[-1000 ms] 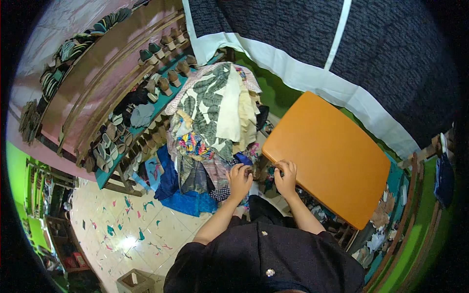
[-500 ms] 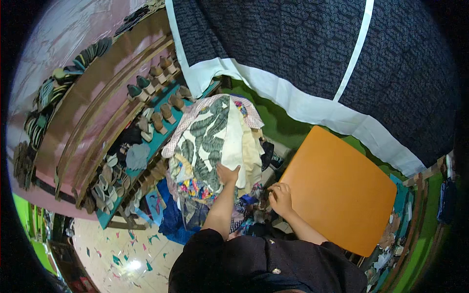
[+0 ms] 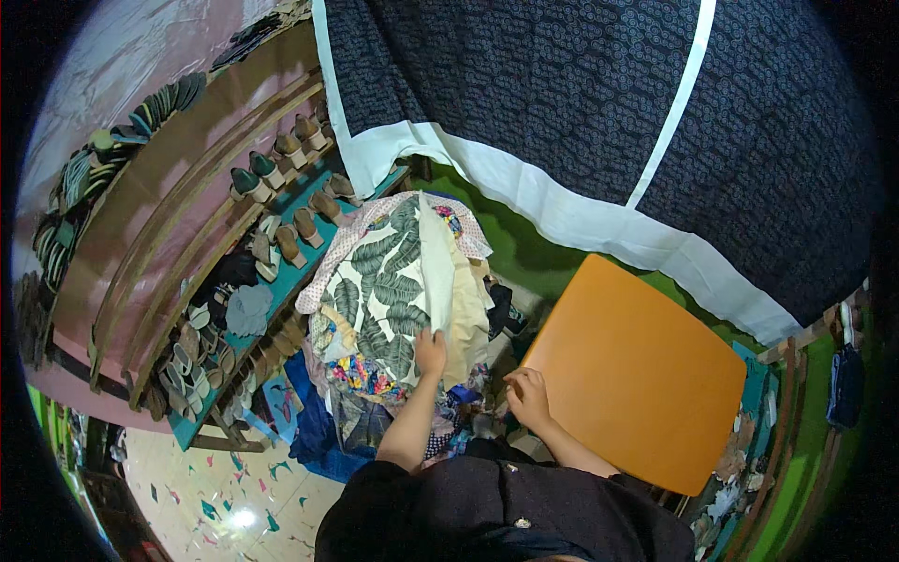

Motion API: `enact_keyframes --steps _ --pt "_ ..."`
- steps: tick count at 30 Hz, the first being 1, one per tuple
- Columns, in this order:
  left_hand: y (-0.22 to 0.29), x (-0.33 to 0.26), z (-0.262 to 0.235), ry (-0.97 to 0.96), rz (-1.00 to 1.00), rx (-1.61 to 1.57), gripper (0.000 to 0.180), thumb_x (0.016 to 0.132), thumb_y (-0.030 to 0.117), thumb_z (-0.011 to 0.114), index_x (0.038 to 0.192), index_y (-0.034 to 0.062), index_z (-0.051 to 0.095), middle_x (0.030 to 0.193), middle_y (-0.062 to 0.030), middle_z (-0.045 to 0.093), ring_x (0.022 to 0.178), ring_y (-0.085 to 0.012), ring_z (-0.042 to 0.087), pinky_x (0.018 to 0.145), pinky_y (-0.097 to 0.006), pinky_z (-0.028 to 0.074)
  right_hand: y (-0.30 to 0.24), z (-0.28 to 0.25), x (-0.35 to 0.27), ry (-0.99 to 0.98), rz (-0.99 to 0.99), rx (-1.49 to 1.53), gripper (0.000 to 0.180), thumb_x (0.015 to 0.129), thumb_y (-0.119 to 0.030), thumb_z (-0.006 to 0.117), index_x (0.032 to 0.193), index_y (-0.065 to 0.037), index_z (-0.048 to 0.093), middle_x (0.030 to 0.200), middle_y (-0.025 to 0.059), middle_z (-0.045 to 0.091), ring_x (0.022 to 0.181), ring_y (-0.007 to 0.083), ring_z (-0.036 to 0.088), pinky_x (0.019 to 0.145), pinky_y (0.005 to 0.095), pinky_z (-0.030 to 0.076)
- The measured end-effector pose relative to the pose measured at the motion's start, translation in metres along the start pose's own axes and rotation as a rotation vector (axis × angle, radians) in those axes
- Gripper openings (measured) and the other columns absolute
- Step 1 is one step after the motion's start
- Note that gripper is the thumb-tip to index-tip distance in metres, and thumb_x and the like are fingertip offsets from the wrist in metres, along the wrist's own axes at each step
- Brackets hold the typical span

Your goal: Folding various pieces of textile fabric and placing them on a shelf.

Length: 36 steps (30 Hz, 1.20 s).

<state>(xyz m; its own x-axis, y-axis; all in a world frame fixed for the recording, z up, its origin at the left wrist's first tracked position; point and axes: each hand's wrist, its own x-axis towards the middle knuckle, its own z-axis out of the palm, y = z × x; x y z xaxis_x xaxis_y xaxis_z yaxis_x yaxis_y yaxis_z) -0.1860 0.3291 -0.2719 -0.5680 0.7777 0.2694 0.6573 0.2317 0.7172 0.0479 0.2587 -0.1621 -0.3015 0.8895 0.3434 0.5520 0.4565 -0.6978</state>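
My left hand reaches onto a heaped pile of cloth, its fingers drawn together at the lower edge of a white leaf-print fabric with grey-green leaves. A pale plain strip, turned over along the fabric's right side, runs up from these fingers. Under and around it lie a cream cloth, a pink dotted cloth and a bright multicoloured print. My right hand is beside the left edge of the orange tabletop. Its fingers are curled in; whatever they may hold is hidden.
To the left a teal-shelved rack carries several shoes, with sandals and soles around it. A dark patterned curtain with a white border hangs at the back. Coloured scraps litter the tiled floor. A blue bag sits beside the pile.
My left hand's spread fingers have come together on the fabric's edge, and the pale strip looks narrower. My right hand stays curled near the tabletop. The whole view has shifted slightly.
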Motion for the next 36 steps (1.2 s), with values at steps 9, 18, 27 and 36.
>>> enact_keyframes --steps 9,18,27,36 --pt "0.16 -0.106 -0.127 -0.385 -0.084 -0.682 0.019 0.085 0.018 0.049 0.086 -0.0003 0.051 0.068 -0.0106 0.055 0.061 -0.0134 0.051 0.057 -0.03 0.041 -0.047 -0.013 -0.038 -0.11 0.123 0.579 0.082 0.063 -0.014 0.071 0.129 -0.001 0.024 0.121 0.0175 0.037 0.111 0.0261 0.04 0.094 0.0347 0.032" --pt "0.145 -0.205 -0.19 -0.494 -0.057 -0.876 0.023 0.087 0.018 0.049 0.088 -0.0029 0.057 0.075 -0.0018 0.058 0.068 -0.0079 0.051 0.062 -0.023 0.042 -0.11 -0.05 -0.111 -0.125 0.17 0.401 0.045 0.067 0.002 0.039 0.112 -0.002 0.046 0.1 0.0185 0.056 0.096 0.0289 0.055 0.084 0.0322 0.04" --pt "0.151 -0.243 -0.213 -0.462 0.352 -0.547 0.028 0.069 0.01 0.059 0.096 0.0023 0.057 0.096 -0.0137 0.056 0.092 -0.0278 0.053 0.082 -0.034 0.041 -0.1 -0.117 -0.208 -0.14 0.261 0.258 0.035 0.062 -0.003 0.043 0.095 0.0 0.057 0.086 0.0179 0.06 0.079 0.0307 0.059 0.073 0.0329 0.044" --pt "0.201 -0.309 -0.185 -1.164 0.801 -0.311 0.043 0.058 0.011 0.055 0.101 0.0135 0.06 0.114 -0.0073 0.052 0.113 -0.0252 0.043 0.1 -0.044 0.02 -0.112 -0.199 -0.279 -0.109 0.146 -0.017 0.029 0.058 -0.008 0.045 0.082 -0.004 0.06 0.072 0.0155 0.059 0.069 0.0329 0.054 0.064 0.0391 0.042"
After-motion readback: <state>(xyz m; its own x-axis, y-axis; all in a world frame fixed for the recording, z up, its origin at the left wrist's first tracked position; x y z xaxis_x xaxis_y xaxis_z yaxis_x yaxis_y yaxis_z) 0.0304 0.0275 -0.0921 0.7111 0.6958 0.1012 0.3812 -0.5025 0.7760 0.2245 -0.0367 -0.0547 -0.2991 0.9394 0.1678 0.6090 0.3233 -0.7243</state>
